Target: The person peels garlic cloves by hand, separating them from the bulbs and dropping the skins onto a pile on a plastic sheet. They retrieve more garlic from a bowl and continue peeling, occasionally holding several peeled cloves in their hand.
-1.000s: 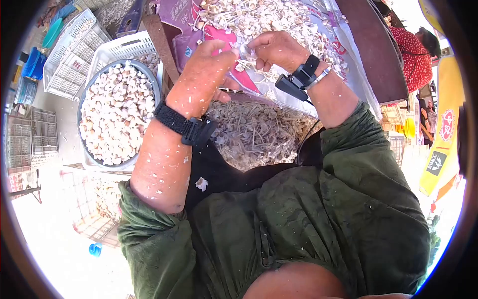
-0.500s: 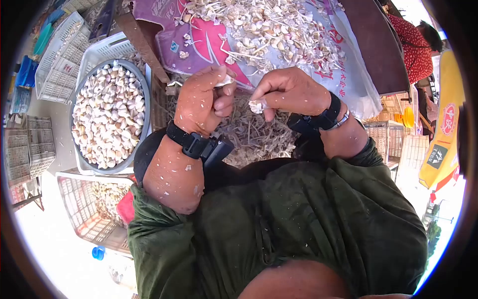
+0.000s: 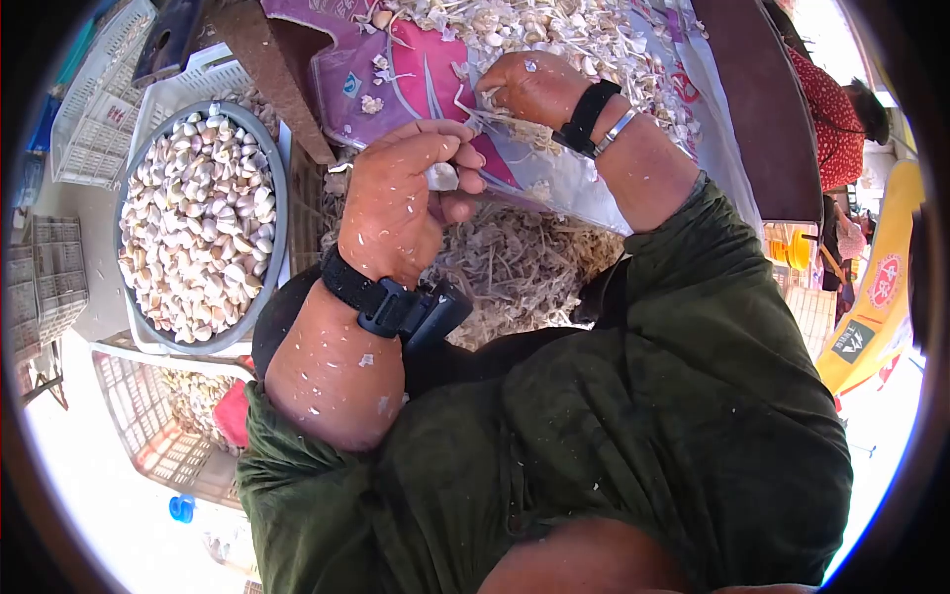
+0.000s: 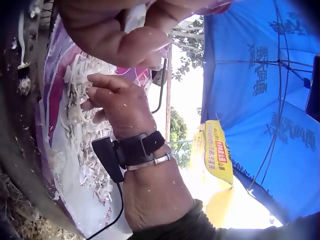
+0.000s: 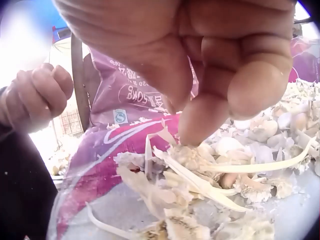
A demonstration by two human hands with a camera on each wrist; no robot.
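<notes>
My left hand (image 3: 401, 193) is raised over the scraps in front of the lap, its fingers curled round a pale garlic clove (image 3: 442, 177). The left wrist view shows the same whitish clove (image 4: 135, 17) between fingers and thumb. To the right, my right hand (image 3: 539, 91) reaches down to the near edge of the garlic heap (image 3: 495, 25). Its fingertips touch dry stalks and papery skins (image 5: 200, 175) on the printed sack (image 3: 341, 74). In the left wrist view, the right hand's fingers (image 4: 102, 82) are spread apart over the heap.
A grey round basin (image 3: 280, 213) full of loose cloves stands in a white crate at the left. A pale crate (image 3: 124, 396) sits below it. Skins and stalks (image 3: 515, 267) fill the space under the sack's edge. A person in red (image 3: 836, 134) is at the far right.
The hands were together over the sack, then drew back toward the lap, apart. Since then the right hand has moved forward to the heap, and a whitish scrap no longer shows in its fingers.
</notes>
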